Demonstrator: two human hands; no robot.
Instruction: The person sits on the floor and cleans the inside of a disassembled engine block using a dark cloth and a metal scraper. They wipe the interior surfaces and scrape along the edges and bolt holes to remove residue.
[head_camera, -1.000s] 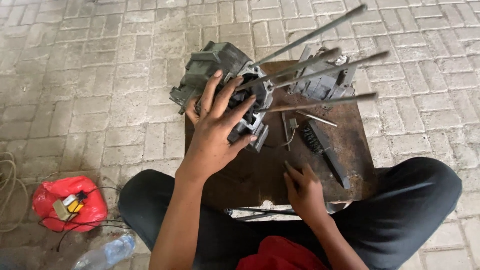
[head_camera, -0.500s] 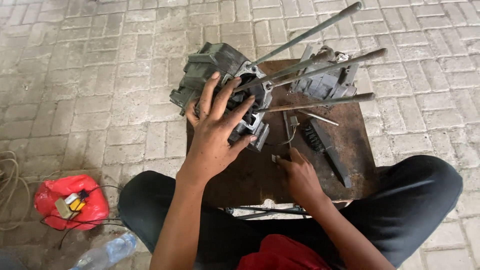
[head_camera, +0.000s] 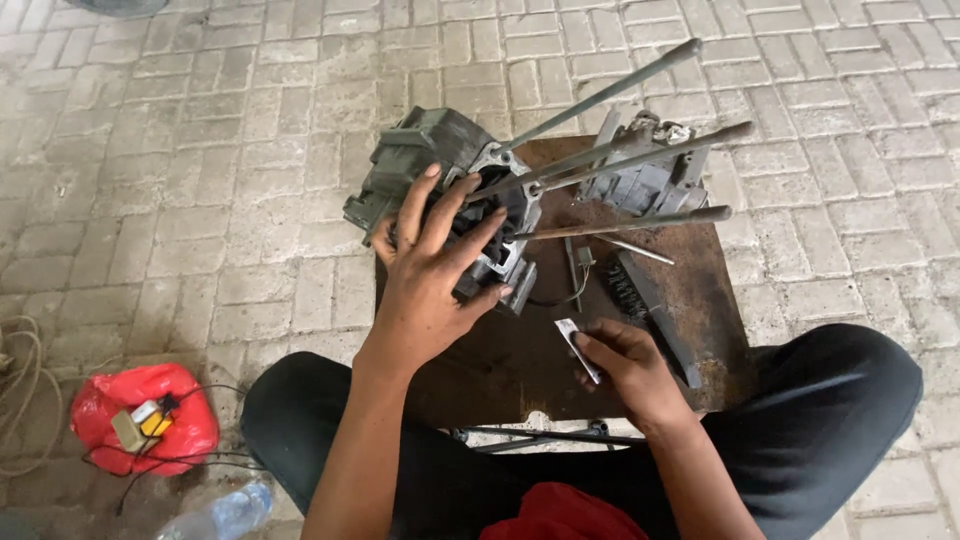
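A grey engine crankcase (head_camera: 440, 190) lies tilted on the upper left part of a rusty brown metal table (head_camera: 520, 360), overhanging its edge toward ten o'clock. Four long studs (head_camera: 620, 160) rise out of it and point toward two o'clock. The left hand (head_camera: 435, 270) lies flat on the crankcase with its fingers (head_camera: 415, 205) spread wide and pressed over the open cylinder mouth, the thumb reaching out to three o'clock against the casting; it steadies the part more than it grips it.

At five o'clock from the crankcase, the right hand (head_camera: 630, 365) rests on the table with its fingers curled in, pinching a small flat pale blade (head_camera: 578, 345) between thumb and forefinger; the blade's tip points toward eleven o'clock.

Just past that hand, toward one o'clock, lies a dark brush-like tool (head_camera: 650, 310), and beside it a thin metal rod (head_camera: 635, 250). A second grey casting (head_camera: 645, 175) stands at the table's far edge behind the studs.

The table stands on pale brick paving (head_camera: 200, 150). Well apart, at eight o'clock, sit a red bag (head_camera: 145, 415) with a small device on it and a clear plastic bottle (head_camera: 225, 515).
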